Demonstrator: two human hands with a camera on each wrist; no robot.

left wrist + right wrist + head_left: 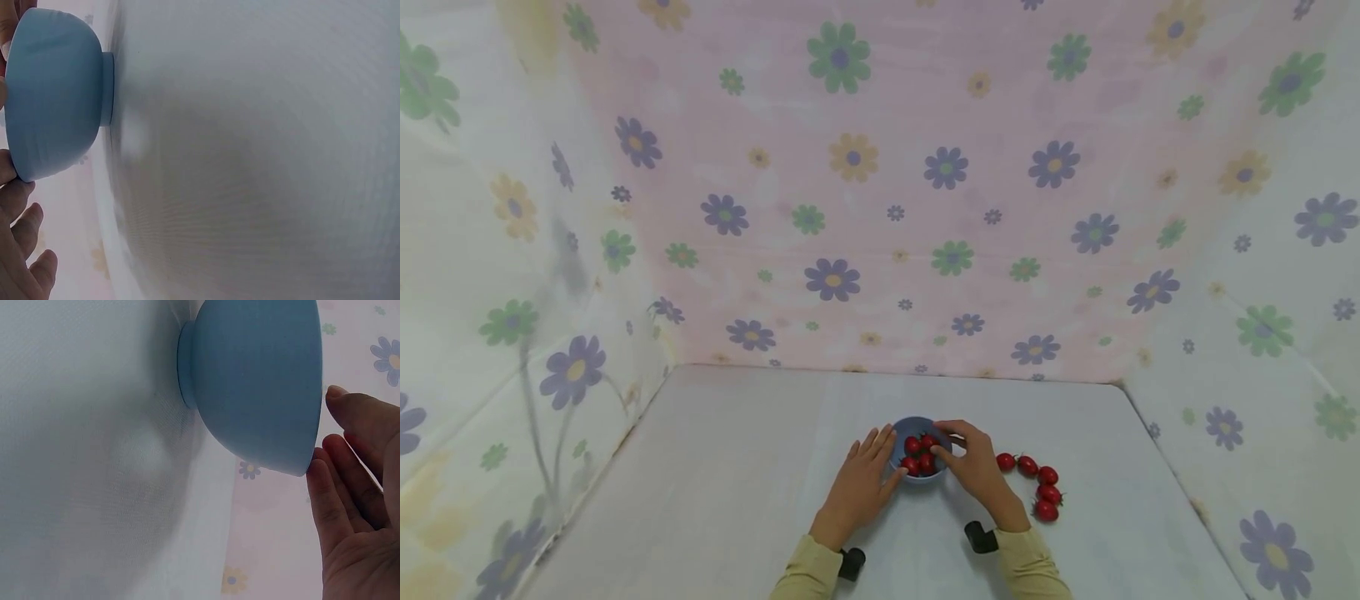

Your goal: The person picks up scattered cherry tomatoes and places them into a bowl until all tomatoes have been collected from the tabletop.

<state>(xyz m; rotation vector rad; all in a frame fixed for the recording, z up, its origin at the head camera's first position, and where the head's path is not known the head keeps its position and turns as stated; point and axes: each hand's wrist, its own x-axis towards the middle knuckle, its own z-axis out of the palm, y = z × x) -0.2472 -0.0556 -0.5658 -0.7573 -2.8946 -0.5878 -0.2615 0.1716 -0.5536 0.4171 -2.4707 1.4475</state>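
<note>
A small blue bowl (919,481) stands on the white tabletop with several small red tomatoes (927,463) inside. My left hand (859,487) lies along its left side, fingers extended and touching the rim, with the thumb at the near edge. At the right rim is my right hand (979,468), its thumb over the tomatoes and its fingers at the far right edge. In the right wrist view the right fingers (331,500) meet the rim of the bowl (256,375), and a gap shows between thumb and fingers.
Several more tomatoes (1047,475) lie in a curved row on the white tabletop (760,450), right of the bowl. Flower-patterned cloth walls (880,208) enclose the table at the back and both sides. Black wrist devices (981,537) sit by the sleeves.
</note>
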